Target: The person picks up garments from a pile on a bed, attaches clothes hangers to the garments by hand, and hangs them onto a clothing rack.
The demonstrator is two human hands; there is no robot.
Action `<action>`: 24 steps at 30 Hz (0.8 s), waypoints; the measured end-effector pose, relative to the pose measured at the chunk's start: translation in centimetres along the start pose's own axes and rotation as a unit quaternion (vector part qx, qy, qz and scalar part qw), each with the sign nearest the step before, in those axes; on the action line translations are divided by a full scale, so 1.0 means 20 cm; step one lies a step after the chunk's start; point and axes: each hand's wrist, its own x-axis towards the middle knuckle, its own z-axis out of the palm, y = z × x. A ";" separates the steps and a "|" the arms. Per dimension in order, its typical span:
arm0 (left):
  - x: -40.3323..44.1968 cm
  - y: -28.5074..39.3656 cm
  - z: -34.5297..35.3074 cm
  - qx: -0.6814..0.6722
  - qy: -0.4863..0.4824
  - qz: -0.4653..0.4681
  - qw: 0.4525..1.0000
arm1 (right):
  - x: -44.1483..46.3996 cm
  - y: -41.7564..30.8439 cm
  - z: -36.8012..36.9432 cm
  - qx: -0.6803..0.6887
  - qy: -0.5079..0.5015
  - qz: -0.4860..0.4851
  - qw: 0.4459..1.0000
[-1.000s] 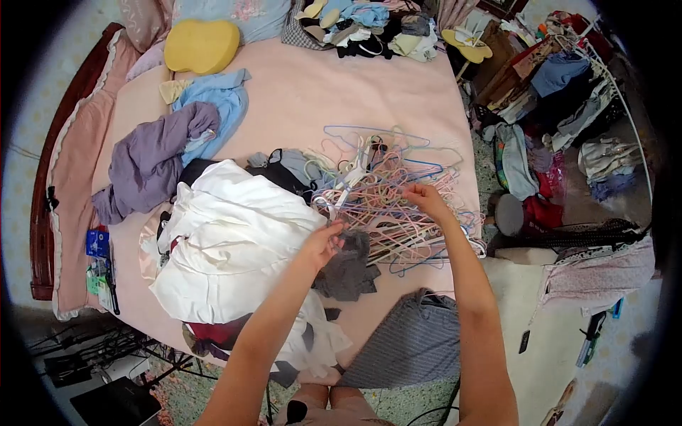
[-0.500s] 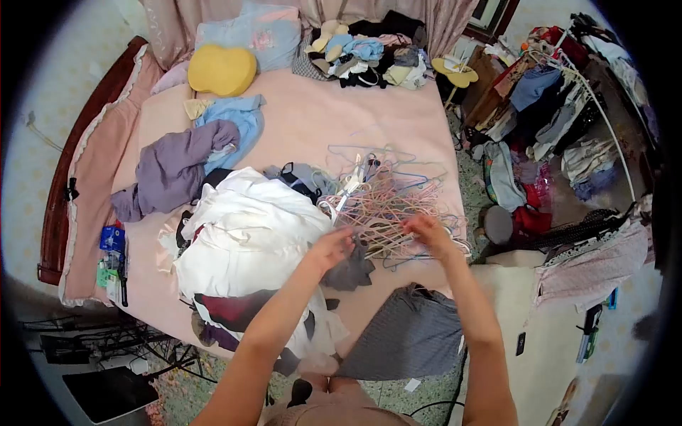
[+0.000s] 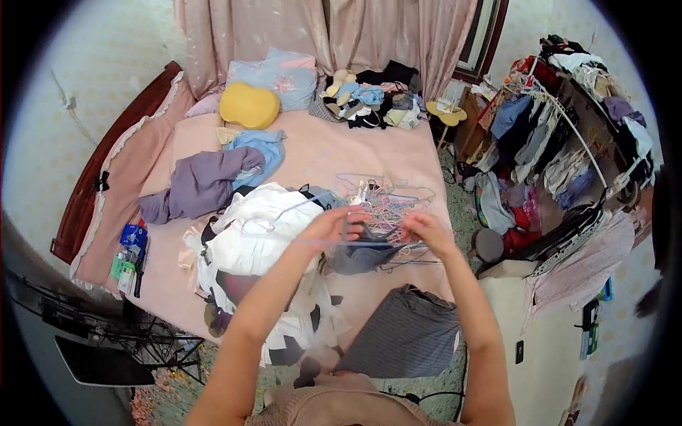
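My left hand [image 3: 332, 226] is curled around a blue clothes hanger [image 3: 302, 243], smeared by motion, its thin bar crossing in front of the white clothes. Opposite it, my right hand [image 3: 425, 232] pinches the edge of a dark grey garment [image 3: 364, 257], which hangs between the two hands. Just beyond them lies a tangled heap of pink and blue hangers [image 3: 387, 206]. To the left is a large pile of white clothes [image 3: 259, 224]. A grey striped garment [image 3: 405, 334] is spread at the near edge of the bed.
The pink bed [image 3: 341, 153] carries a purple garment [image 3: 202, 184], a yellow cushion [image 3: 249, 106] and a pile of small clothes [image 3: 373, 99] at the back. A crowded clothes rack [image 3: 568, 113] stands to the right. A black phone [image 3: 519, 351] lies on the pale surface at right.
The dark grey garment has been lifted off the bed between my hands. A blue hanger now spans out from my left hand. The view has tilted upward, showing more curtain.
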 end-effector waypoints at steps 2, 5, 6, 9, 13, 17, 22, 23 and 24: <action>-0.11 0.10 -0.01 0.014 -0.007 0.039 0.999 | -0.08 -0.09 -0.07 -0.005 0.066 -0.036 0.997; -0.25 0.24 -0.05 0.151 0.080 0.101 0.980 | -0.19 -0.18 -0.19 -0.005 0.118 -0.059 0.991; -0.28 0.29 -0.07 0.175 0.092 0.107 0.974 | -0.22 -0.19 -0.23 0.011 0.129 -0.073 0.989; -0.35 0.37 -0.06 0.204 0.133 0.125 0.962 | -0.30 -0.28 -0.28 -0.040 0.145 -0.077 0.986; -0.40 0.44 -0.04 0.214 0.170 0.157 0.949 | -0.35 -0.34 -0.29 -0.070 0.148 -0.104 0.981; -0.43 0.47 -0.02 0.217 0.164 0.170 0.947 | -0.39 -0.37 -0.27 -0.078 0.155 -0.098 0.980; -0.52 0.44 0.18 0.313 0.157 0.152 0.924 | -0.38 -0.41 -0.18 -0.108 0.144 -0.100 0.979; -0.53 0.44 0.20 0.347 0.146 0.149 0.914 | -0.37 -0.42 -0.16 -0.108 0.135 -0.109 0.979; -0.52 0.44 0.18 0.347 0.145 0.148 0.915 | -0.37 -0.44 -0.14 -0.108 0.135 -0.109 0.979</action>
